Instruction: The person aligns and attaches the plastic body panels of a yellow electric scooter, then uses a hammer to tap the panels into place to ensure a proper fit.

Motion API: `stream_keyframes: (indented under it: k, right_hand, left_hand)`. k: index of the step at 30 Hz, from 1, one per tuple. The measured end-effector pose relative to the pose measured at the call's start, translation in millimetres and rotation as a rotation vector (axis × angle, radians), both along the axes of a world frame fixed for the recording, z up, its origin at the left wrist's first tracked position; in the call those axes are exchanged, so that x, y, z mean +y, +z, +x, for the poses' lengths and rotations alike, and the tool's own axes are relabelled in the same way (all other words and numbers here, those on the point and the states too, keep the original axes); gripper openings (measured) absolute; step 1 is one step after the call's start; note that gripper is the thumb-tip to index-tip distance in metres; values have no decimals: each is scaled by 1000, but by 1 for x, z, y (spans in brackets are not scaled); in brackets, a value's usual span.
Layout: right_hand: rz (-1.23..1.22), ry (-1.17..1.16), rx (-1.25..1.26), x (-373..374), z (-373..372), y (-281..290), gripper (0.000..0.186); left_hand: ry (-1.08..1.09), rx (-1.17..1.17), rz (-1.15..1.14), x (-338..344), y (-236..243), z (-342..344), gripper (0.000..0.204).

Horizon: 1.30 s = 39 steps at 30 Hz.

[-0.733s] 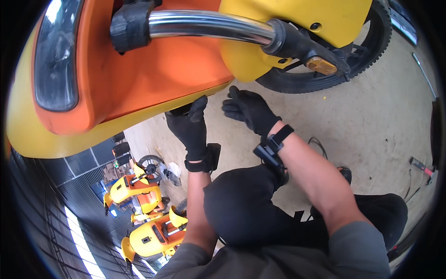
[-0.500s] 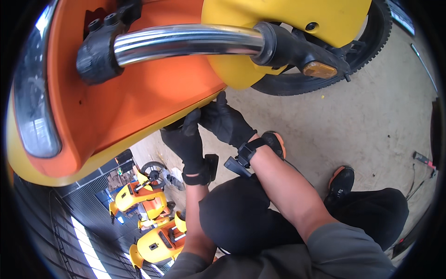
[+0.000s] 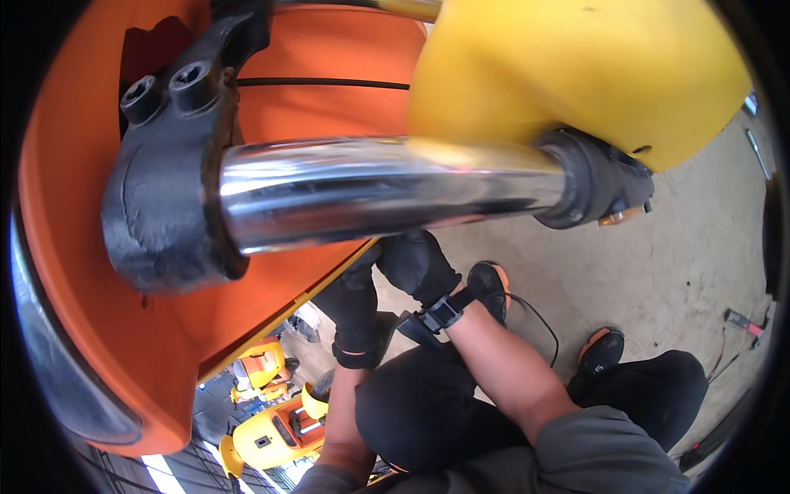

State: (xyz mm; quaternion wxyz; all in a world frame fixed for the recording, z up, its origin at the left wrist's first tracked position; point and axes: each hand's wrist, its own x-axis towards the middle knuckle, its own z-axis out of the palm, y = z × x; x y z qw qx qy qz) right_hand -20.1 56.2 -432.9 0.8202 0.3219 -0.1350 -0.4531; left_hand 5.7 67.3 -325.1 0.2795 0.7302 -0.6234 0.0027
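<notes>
My left hand (image 3: 351, 300), in a black glove, is up against the yellow lower edge (image 3: 284, 317) of an orange body panel (image 3: 329, 49) on a two-wheeler. Beside it my right hand (image 3: 418, 267), gloved too, reaches up at the same edge near the panel's right end. The fingers of both hands are hidden by the panel and a chrome fork tube (image 3: 387, 189), so whether they hold anything does not show. A black clamp (image 3: 173, 185) with two bolts grips the tube's left end. A yellow mudguard (image 3: 559, 74) covers the upper right.
More yellow and orange two-wheelers (image 3: 271, 432) stand at the lower left. On the concrete floor at the far right lies a red and grey hand tool (image 3: 745, 323). My shoes (image 3: 490, 288) rest on the floor, and a thin black cable (image 3: 547, 325) hangs near my right wrist.
My view has come closer to the chrome fork tube, which now looks larger and lower and covers my fingers. Both hands stay near the panel's lower edge.
</notes>
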Motion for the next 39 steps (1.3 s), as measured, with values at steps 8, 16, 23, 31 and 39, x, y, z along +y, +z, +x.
stream_keyframes:
  k: [8,16,23,31,39]
  right_hand:
    - [-191,190,359,5,-20,1,49]
    - [-570,15,859,13,-55,1,40]
    - [-1075,31,2362,23,-106,28,23]
    - [-1081,-111,2035,11,-108,44,47]
    - [-1179,-369,2270,21,-64,-8,51]
  left_hand:
    - [106,9,-96,9,-10,12,35]
    - [73,-150,-17,20,-11,25,30]
    - [-80,-236,8,51,-30,46,31]
    - [-13,208,92,42,-32,54,34]
    - [321,1371,231,79,-47,96,37]
